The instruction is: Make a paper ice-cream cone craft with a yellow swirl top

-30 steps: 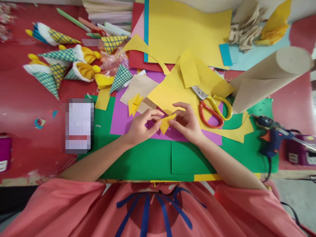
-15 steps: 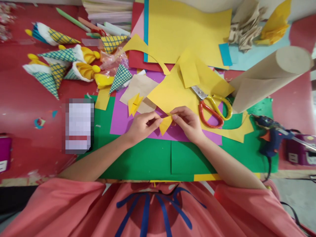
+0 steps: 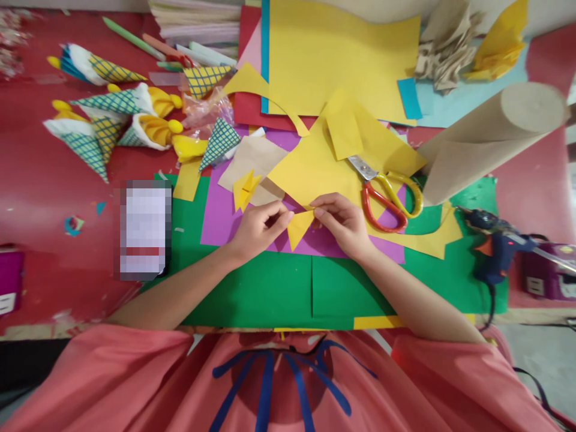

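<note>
Between the 2 hands, left hand (image 3: 256, 231) and right hand (image 3: 344, 225) pinch the yellow paper triangle (image 3: 299, 227).

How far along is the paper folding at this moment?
Done: one folded yellow piece lies on the purple sheet. In hand: left hand and right hand pinch a small yellow triangle by its top edge. Left: a cut yellow sheet lies unfolded beside the scissors.
</note>
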`<state>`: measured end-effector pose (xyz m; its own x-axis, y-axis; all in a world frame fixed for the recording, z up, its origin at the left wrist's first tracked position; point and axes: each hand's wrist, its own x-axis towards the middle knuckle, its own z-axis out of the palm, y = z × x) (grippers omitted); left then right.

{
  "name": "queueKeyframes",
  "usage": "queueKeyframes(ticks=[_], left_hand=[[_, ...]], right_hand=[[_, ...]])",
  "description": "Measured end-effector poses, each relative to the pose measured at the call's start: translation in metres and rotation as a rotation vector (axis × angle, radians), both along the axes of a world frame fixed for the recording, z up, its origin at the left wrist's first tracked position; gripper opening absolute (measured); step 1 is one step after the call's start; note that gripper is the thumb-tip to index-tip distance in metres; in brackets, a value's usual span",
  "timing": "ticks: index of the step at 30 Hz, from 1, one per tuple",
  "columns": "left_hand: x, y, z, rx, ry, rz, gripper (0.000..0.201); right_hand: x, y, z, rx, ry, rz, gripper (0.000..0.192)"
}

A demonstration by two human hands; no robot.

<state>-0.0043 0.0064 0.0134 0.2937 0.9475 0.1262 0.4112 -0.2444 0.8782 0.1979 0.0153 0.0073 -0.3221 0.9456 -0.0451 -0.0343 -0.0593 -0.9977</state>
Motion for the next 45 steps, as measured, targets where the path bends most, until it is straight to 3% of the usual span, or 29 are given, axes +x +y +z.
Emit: queueKeyframes(ticks=[7,12,16,18,22,35,40,45], left_hand=[[-0.0007,0.0004,0.0018,-0.074,-0.006,-0.089,0.029],[-0.0002,-0.0022,0.0006,-0.006,-0.047,-0.014,0.030],[0.0000,-0.0028,0.0004,0.038,-0.040,0.007,0.028],[0.0001,-0.0024,0.0016,0.026,-0.024,-0.033,0.027],[0.0002,-0.0014,0.0046,-0.019,0.009,-0.127,0.026],[0.0010,-0.0001,0.0024,-0.073,0.019,-0.185,0.026],[0.0004,0.0006,0.0026,-0.175,-0.053,-0.138,0.022],[0.0015,-0.0008,0.0043,-0.268,-0.211,-0.056,0.023]], right_hand=[[-0.0007,-0.0010,0.0009,0.010,-0.025,-0.008,0.022],[-0.0001,0.0007,0.0005,0.020,0.040,0.068,0.038],[0.0005,0.0023,0.0037,0.114,-0.167,0.189,0.030],[0.0003,0.0023,0.0047,0.122,-0.225,0.179,0.031],[-0.0004,0.0020,0.0041,0.059,-0.142,0.119,0.027],[0.0005,0.0022,0.0048,0.134,-0.175,0.147,0.026],[0.0000,0.0016,0.0051,0.255,-0.252,0.269,0.024],[-0.0002,0.0021,0.0061,0.234,-0.251,0.229,0.025]])
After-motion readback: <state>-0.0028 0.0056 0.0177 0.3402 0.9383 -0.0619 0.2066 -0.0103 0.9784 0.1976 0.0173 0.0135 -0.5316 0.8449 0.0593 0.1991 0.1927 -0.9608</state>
